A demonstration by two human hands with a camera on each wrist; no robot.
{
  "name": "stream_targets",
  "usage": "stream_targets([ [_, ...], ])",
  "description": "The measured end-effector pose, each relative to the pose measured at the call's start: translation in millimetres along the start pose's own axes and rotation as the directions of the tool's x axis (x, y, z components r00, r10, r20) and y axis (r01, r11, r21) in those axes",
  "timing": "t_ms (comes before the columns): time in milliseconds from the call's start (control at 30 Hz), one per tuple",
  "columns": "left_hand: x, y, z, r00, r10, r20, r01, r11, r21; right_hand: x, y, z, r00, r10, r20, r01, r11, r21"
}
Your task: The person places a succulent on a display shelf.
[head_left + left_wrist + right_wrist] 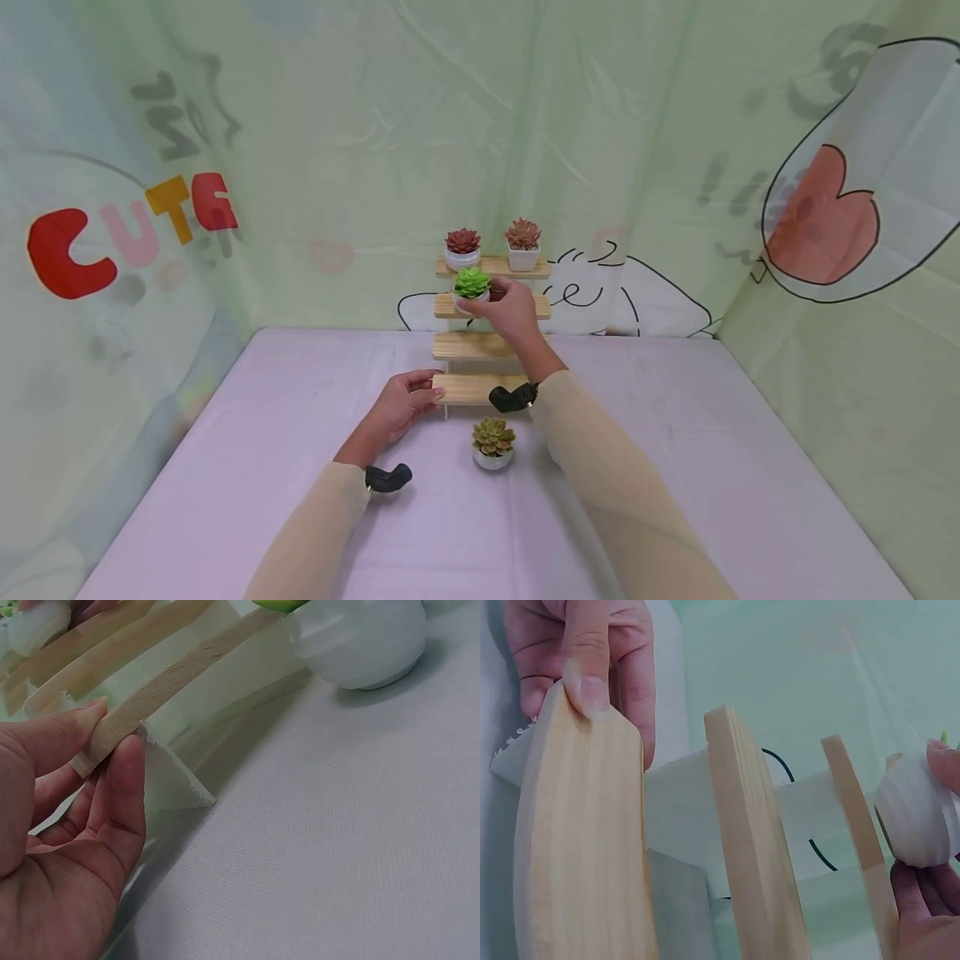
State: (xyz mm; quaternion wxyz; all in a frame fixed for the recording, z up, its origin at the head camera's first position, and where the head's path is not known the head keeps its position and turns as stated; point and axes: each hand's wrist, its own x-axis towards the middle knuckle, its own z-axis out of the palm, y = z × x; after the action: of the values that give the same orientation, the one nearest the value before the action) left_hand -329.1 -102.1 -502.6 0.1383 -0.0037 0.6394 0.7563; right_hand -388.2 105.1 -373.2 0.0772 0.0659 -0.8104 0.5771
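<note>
A small wooden tiered shelf (480, 345) stands at the back of the table. My left hand (405, 404) pinches the left end of its lowest board (150, 690), thumb on top and fingers beneath. Up at the second board from the top, my right hand (513, 312) holds a bright green potted succulent (472, 284) by its white pot (919, 814), close over the board's left part. On the top board sit a dark red succulent (462, 247) in a round pot and a pinkish one (523, 244) in a square pot.
An olive-green succulent (492, 442) in a white pot stands on the table (450, 533) in front of the shelf. Part of another white object (553, 452) shows beside the right sleeve (607, 475). A printed curtain (360, 167) hangs behind.
</note>
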Motion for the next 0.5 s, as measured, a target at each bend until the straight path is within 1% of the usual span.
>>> stream_targets([
  [167,-0.6,1.2,0.8,1.0,-0.004,0.0,0.004,1.0,0.008,3.2,0.3,2.6,1.0,0.003,-0.001,-0.003,1.0,-0.02],
  [500,-1.4,1.6,0.5,1.0,0.005,0.004,-0.005,1.0,0.017,6.5,2.4,8.7,0.999,0.002,-0.038,-0.003,0.999,-0.04],
])
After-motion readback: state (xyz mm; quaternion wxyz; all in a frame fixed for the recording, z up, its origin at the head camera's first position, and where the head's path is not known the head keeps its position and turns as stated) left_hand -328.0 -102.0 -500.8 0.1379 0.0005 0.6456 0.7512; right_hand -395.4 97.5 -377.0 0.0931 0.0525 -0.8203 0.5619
